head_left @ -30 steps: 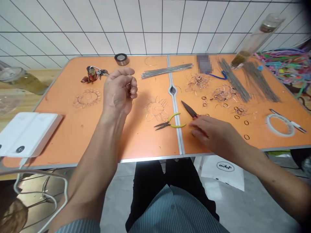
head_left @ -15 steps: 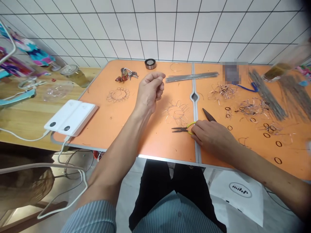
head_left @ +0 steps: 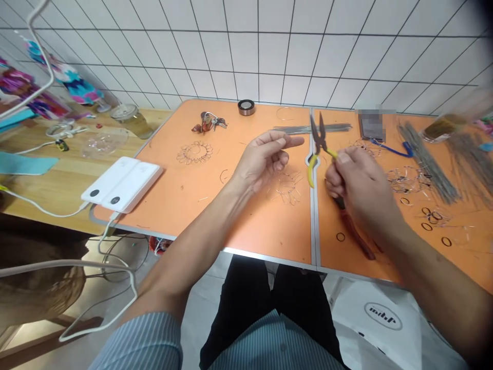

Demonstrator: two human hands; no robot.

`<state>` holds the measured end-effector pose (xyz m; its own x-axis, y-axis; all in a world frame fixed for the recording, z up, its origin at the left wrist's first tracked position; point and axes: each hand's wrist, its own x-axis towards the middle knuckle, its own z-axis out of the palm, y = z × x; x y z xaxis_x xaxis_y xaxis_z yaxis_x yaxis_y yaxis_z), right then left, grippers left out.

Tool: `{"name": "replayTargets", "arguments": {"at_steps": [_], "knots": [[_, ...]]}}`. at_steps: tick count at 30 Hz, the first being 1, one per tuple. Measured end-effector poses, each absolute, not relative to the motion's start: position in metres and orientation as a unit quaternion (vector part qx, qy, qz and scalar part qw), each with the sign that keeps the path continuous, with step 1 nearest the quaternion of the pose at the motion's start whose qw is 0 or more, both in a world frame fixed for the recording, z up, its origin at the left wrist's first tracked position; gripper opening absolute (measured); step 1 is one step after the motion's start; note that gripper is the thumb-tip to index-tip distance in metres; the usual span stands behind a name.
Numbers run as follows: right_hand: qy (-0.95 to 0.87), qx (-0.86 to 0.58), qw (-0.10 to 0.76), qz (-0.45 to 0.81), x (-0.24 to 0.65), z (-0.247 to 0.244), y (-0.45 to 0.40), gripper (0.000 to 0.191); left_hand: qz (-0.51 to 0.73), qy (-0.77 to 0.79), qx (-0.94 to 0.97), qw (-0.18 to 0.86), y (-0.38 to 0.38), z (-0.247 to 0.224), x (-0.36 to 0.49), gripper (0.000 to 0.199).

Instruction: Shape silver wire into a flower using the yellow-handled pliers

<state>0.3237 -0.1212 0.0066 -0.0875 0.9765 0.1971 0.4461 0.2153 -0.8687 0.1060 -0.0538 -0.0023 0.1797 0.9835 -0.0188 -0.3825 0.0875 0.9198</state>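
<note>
- White box (head_left: 122, 185) on the left edge of the orange worktop (head_left: 269, 236), then a looped wire ring (head_left: 194, 152) lying flat; both sit well apart from the hands
- Left hand (head_left: 263, 162) raised, thumb against the index finger, index pointing right, other fingers loosely curled; whether they pinch anything thin I cannot tell; a light pinch, clear of the plier tips, seems best
- Wire shape (head_left: 288, 192) with wide loops lies beneath the left hand; its strands look easy to bend, so better not to press on it
- Yellow-handled pliers (head_left: 318, 141) are up between the hands, tips upward and slightly parted
- Right hand (head_left: 358, 180) has its fingers curled tight around one yellow handle, the other jutting free; taking both handles into the palm before any squeeze should steady the tips
- Red-handled tool (head_left: 355, 228) lies under that hand, so knuckles want lifting clear
</note>
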Motion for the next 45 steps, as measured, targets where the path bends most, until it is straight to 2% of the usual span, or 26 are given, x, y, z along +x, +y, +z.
{"name": "replayTargets", "arguments": {"at_steps": [1,6,9,12,16,19,23,25,29,33,39,45], "knots": [[-0.632,-0.544,0.436,0.339,0.316,0.007,-0.111,0.029,0.524,0.345,0.417,0.657,-0.055,-0.003,0.107,0.018],[-0.644,-0.54,0.437,0.321,0.298,0.003,-0.087,0.023,0.532,0.344,0.43,0.643,-0.054,-0.004,0.108,0.008],[-0.612,-0.517,0.457,0.386,0.296,0.0,-0.09,0.029,0.522,0.388,0.445,0.616,-0.056,-0.004,0.11,0.007],[-0.577,-0.492,0.438,0.483,0.292,-0.003,-0.096,0.041,0.503,0.419,0.448,0.609,-0.06,-0.004,0.113,0.01],[-0.566,-0.435,0.416,0.563,0.294,-0.007,-0.099,0.037,0.486,0.385,0.448,0.644,-0.065,-0.004,0.116,0.01],[-0.567,-0.442,0.416,0.556,0.305,-0.01,-0.098,0.039,0.517,0.341,0.437,0.653,-0.063,-0.007,0.117,0.007],[-0.601,-0.476,0.423,0.483,0.325,-0.011,-0.092,0.059,0.524,0.327,0.411,0.671,-0.058,-0.011,0.116,0.003],[-0.647,-0.499,0.407,0.407,0.332,-0.01,-0.09,0.063,0.523,0.32,0.413,0.674,-0.057,-0.013,0.116,0.007],[-0.725,-0.542,0.349,0.244,0.335,-0.005,-0.09,0.054,0.535,0.326,0.418,0.658,-0.059,-0.013,0.116,0.013],[-0.754,-0.56,0.307,0.151,0.331,-0.001,-0.092,0.046,0.537,0.324,0.42,0.655,-0.06,-0.013,0.117,0.019],[-0.772,-0.563,0.285,0.079,0.331,-0.009,-0.092,0.046,0.546,0.311,0.432,0.647,-0.059,-0.015,0.117,0.025],[-0.78,-0.558,0.277,-0.054,0.333,-0.019,-0.095,0.055,0.542,0.325,0.448,0.632,-0.061,-0.014,0.118,0.026]]}}
